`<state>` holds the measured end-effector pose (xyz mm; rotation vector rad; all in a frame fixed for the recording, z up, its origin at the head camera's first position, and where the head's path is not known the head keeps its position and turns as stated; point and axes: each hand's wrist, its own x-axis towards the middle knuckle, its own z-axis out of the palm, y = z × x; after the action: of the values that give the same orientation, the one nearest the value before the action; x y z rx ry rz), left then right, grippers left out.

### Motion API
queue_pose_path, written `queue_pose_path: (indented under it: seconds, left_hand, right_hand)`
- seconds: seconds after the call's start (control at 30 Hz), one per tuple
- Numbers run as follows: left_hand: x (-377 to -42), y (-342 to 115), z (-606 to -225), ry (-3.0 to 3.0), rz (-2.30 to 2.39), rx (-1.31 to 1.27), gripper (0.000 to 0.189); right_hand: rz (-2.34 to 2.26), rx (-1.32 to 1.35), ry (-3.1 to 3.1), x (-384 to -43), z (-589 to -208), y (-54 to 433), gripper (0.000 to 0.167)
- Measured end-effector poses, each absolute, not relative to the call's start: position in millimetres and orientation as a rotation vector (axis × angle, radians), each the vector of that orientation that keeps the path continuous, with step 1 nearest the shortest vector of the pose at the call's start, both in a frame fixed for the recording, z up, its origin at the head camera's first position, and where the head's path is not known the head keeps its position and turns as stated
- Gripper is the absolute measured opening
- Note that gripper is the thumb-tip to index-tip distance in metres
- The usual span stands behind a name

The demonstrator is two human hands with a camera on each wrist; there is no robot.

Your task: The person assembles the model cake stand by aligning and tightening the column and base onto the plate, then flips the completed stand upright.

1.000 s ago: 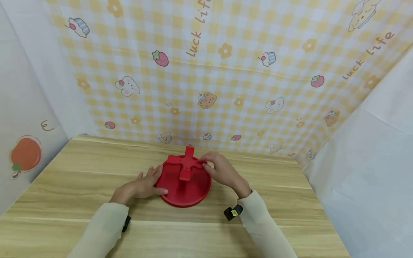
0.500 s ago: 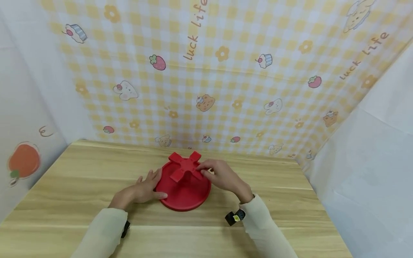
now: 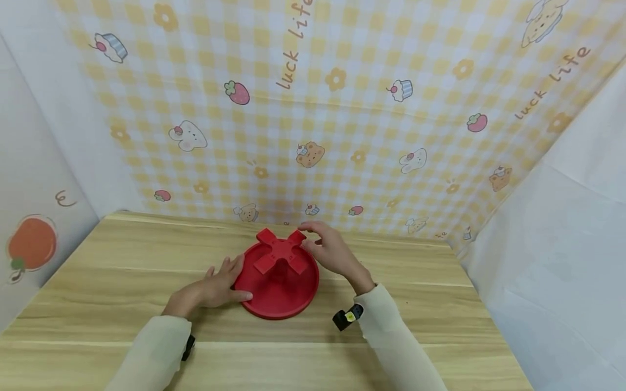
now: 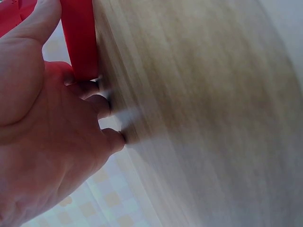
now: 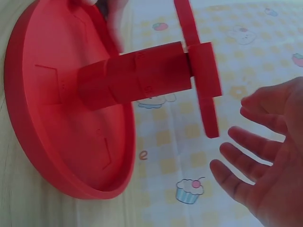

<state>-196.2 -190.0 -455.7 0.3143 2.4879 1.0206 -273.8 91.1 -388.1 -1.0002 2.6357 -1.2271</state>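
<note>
A red plastic stand sits upright on the table: a round dish-like base (image 3: 279, 307), a thick post (image 5: 135, 75) and a cross-shaped top (image 3: 281, 251) with flat arms. My left hand (image 3: 215, 289) grips the base's left rim, thumb over its inner side and fingers along the outside. In the left wrist view, some fingertips (image 4: 116, 137) touch the tabletop. My right hand (image 3: 330, 250) hovers at the cross's back right arm, fingers loosely bent and apart. The right wrist view shows a gap between it and the cross.
The wood-grain table (image 3: 274, 358) runs back to a yellow checked cloth (image 3: 362, 125) close behind the stand. White cloth walls (image 3: 557, 228) stand at both sides. Black wrist straps (image 3: 348, 316) sit at both cuffs.
The cross has turned clockwise, seen from above, with my right hand holding one arm. That hand has since let go and moved back to the rear right arm. My left hand stays put.
</note>
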Motion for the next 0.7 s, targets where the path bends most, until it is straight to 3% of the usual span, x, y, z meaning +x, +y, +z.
queue_pose_path:
  seconds: [0.17, 0.7]
  left_hand:
    - [-196, -188, -456, 2.483, 1.023, 0.308, 0.106]
    - [-196, -190, -454, 2.485, 1.020, 0.309, 0.107]
  right_hand:
    - [-1.165, -0.953, 2.548, -279, -393, 87, 0.043]
    - [-1.301, -0.840, 2.488, -277, -399, 99, 0.042]
